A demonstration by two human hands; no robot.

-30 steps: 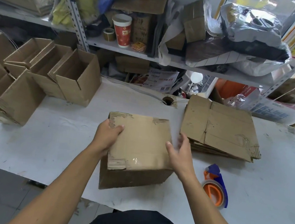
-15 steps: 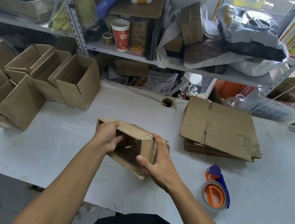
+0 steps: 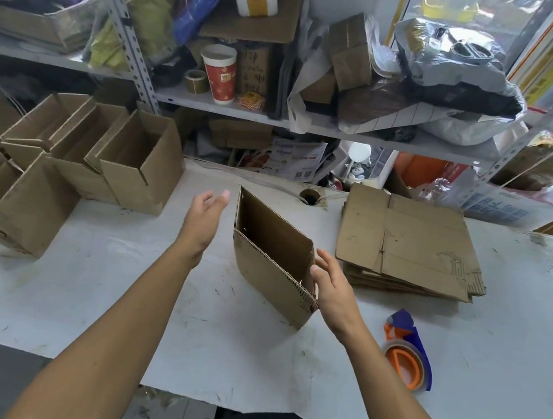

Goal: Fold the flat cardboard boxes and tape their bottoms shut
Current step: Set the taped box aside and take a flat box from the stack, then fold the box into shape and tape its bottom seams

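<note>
A small packing or stockroom. Slotted metal shelving is crammed with parcels, bags and tape rolls, and the scuffed white worktop carries a stack of flat cartons, folded boxes and a tape dispenser.

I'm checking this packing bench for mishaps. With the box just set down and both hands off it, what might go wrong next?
1. The open box stands alone between the open left hand and right hand; a careless nudge could tip it.
2. The tape dispenser lies near the right forearm, which might knock it.
</note>
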